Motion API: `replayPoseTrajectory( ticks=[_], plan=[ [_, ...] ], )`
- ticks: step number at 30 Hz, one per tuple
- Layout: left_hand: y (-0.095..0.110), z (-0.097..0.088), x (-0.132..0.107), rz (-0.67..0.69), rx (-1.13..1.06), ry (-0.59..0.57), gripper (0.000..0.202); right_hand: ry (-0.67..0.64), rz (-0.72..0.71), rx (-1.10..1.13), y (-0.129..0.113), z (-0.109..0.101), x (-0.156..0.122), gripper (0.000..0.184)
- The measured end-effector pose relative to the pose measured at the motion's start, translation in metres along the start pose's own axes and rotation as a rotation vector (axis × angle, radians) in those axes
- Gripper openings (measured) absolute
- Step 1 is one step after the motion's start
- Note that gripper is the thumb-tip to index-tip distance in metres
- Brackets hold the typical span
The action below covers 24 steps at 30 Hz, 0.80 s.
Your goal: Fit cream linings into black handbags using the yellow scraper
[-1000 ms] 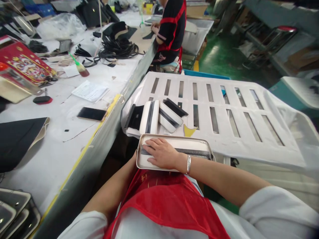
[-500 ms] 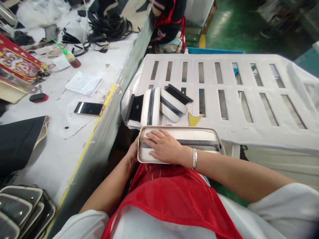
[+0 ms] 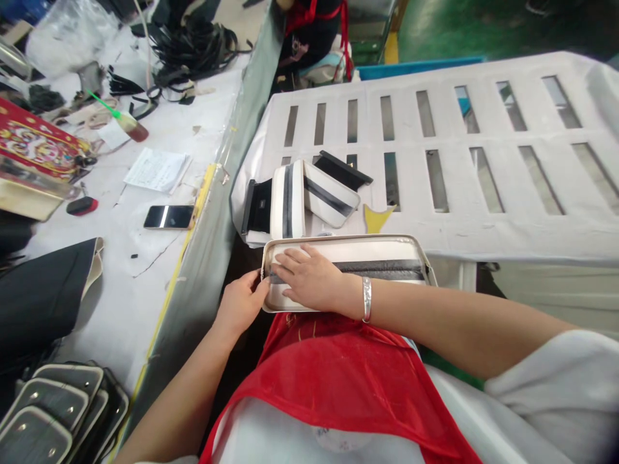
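Observation:
A white bag body (image 3: pixel 377 248) with a dark grey stripe and a raised rim lies across my lap, over the red apron. At its left end my left hand (image 3: pixel 244 298) pinches the rim, thumb on top and fingers mostly behind the edge. My right hand (image 3: pixel 309 277), a silver bangle at its wrist, rests flat on the striped face with fingers spread. Beyond the bag body, two smaller striped pieces with black flaps, one upright (image 3: pixel 287 200) and one slanted (image 3: pixel 333 192), lie on the slatted white table.
The slatted table (image 3: pixel 459 229) holds a yellow scrap (image 3: pixel 377 219). On the left workbench (image 3: pixel 159 258) are a phone (image 3: pixel 168 217), papers (image 3: pixel 155 170), a glue bottle (image 3: pixel 131 127), black strips (image 3: pixel 193 48) and stacked dark panels (image 3: pixel 43 435). Another person (image 3: pixel 309 38) sits beyond.
My left hand has come up and outward from behind the bag's left end to pinch its rim. My right hand stays flat on the striped face. The camera view has shifted slightly.

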<state>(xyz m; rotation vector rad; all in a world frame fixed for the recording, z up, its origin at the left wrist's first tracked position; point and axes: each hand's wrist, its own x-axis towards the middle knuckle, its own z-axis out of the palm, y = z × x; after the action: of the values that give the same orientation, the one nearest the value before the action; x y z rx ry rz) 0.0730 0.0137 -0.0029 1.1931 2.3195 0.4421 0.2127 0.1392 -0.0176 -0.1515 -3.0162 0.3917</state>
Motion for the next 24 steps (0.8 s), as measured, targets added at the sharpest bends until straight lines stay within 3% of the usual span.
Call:
replayPoseTrajectory(
  ticks=[4,8,17,24],
  plan=[
    [0.009,-0.003,0.0,-0.006,0.37,0.032,0.03,0.015,0.007,0.014,0.001,0.003,-0.001,0.053],
    [0.013,-0.001,-0.001,-0.018,0.563,0.066,0.033,0.041,0.012,0.021,0.0,0.006,-0.001,0.052],
    [0.01,0.001,0.007,-0.002,0.613,0.055,0.034,0.032,0.009,0.02,0.0,0.003,0.0,0.051],
    [0.016,-0.004,0.011,-0.004,0.656,-0.019,0.033,0.044,0.006,0.01,-0.001,0.003,0.0,0.047]
  ],
)
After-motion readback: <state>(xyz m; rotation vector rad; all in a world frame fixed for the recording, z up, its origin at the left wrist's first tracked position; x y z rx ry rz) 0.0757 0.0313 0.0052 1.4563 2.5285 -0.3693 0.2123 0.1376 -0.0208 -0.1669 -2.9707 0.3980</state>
